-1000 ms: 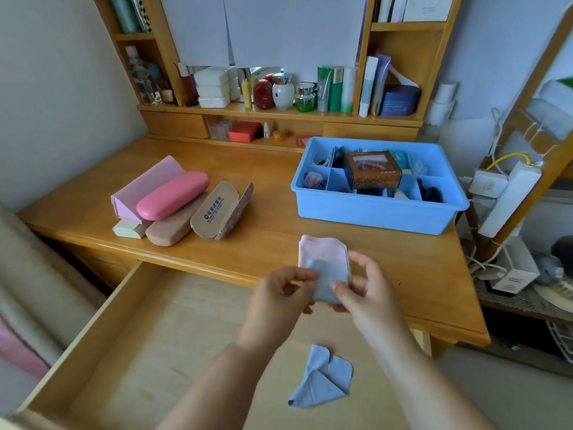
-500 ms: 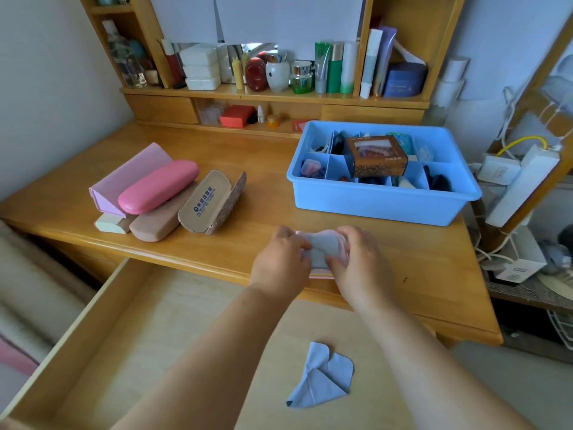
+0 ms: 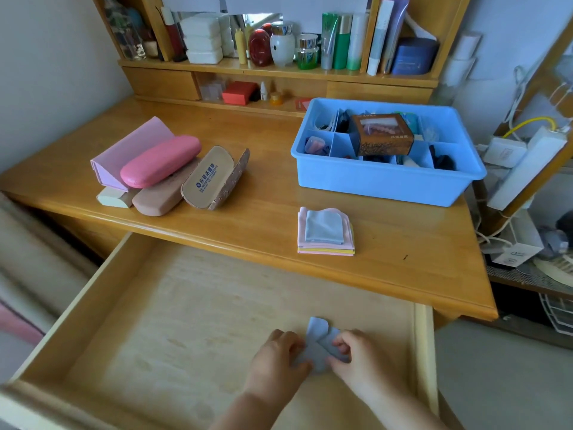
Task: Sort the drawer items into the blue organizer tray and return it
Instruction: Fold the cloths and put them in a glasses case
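We pinch blue cloth [image 3: 316,352] in drawer [image 3: 186,321], left hand [image 3: 279,358] and right hand [image 3: 356,358] both gripping; we'd fold edges square, add to folded stack [image 3: 325,231] on surface [image 3: 263,218].

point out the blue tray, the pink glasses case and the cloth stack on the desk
blue tray [image 3: 384,184]: head view, front wall.
pink glasses case [image 3: 161,160]: head view, middle of its lid.
cloth stack [image 3: 324,226]: head view, top blue cloth.

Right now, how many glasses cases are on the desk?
4, clustered at the left: a lilac triangular one, a pink one on top, a tan one beneath, an open one rightmost.
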### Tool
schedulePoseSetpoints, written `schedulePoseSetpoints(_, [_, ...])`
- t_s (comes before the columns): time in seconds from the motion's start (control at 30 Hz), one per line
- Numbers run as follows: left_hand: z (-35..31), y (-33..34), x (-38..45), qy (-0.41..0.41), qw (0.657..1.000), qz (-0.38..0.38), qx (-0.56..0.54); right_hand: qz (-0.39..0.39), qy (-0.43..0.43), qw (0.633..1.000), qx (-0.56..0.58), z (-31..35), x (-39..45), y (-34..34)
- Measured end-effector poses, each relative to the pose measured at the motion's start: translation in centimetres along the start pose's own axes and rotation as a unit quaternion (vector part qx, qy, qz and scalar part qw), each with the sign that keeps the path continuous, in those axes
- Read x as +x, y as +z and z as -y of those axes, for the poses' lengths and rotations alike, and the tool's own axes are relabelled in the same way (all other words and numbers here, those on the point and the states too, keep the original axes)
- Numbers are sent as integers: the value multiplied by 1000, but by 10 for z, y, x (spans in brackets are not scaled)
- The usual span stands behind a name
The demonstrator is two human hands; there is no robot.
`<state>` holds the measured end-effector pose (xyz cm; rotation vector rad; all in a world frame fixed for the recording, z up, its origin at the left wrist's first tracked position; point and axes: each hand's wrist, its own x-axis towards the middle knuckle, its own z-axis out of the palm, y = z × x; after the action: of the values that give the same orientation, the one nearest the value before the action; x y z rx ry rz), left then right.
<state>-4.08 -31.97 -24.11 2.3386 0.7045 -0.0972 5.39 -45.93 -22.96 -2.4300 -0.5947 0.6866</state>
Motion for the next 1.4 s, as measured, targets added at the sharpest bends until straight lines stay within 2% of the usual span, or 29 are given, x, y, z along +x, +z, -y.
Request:
schedulePoseSetpoints(0.1, [-4, 4, -1, 16, 999, 13, 33, 15, 24, 999, -42, 11, -3, 6])
schedulePoseSetpoints(0.2, [-5, -1, -2, 41, 998, -4, 41, -3, 4, 999, -40, 13, -4, 6])
schedulePoseSetpoints(0.27, [-6, -10, -2, 66, 997, -19, 19, 7, -4, 997, 71, 16, -6, -1])
schedulePoseSetpoints(0.33, [-11, -22, -6, 97, 995, -24, 0, 58, 14, 973, 225, 23, -11, -8])
schedulePoseSetpoints(0.4, [-17, -33, -10, 117, 992, -30, -22, 91, 15, 952, 290, 27, -15, -14])
schedulePoseSetpoints(0.57, [-29, -50, -27, 108, 990, -39, -80, 47, -34, 959, 278, 41, -30, -24])
schedulePoseSetpoints(0.67, [-35, -55, -37, 155, 980, -99, -82, 27, -77, 964, 252, 53, -43, -34])
schedulePoseSetpoints(0.73, [-41, -59, -45, 148, 974, -115, -125, 29, -103, 963, 248, 61, -52, -42])
schedulePoseSetpoints(0.8, [-46, -63, -54, 155, 970, -97, -162, 38, -123, 959, 252, 70, -60, -48])
schedulePoseSetpoints(0.9, [-49, -67, -65, 192, 967, -53, -160, 31, -139, 964, 223, 77, -66, -53])
schedulePoseSetpoints(1.03, [-52, -72, -68, 146, 966, -72, -199, 14, -137, 965, 222, 76, -66, -56])
schedulePoseSetpoints(1.17, [-42, -80, -66, 79, 960, -20, -269, 7, -121, 962, 245, 72, -65, -60])
schedulePoseSetpoints(1.4, [-16, -92, -67, 24, 965, 16, -259, 17, -91, 952, 292, 65, -64, -61])
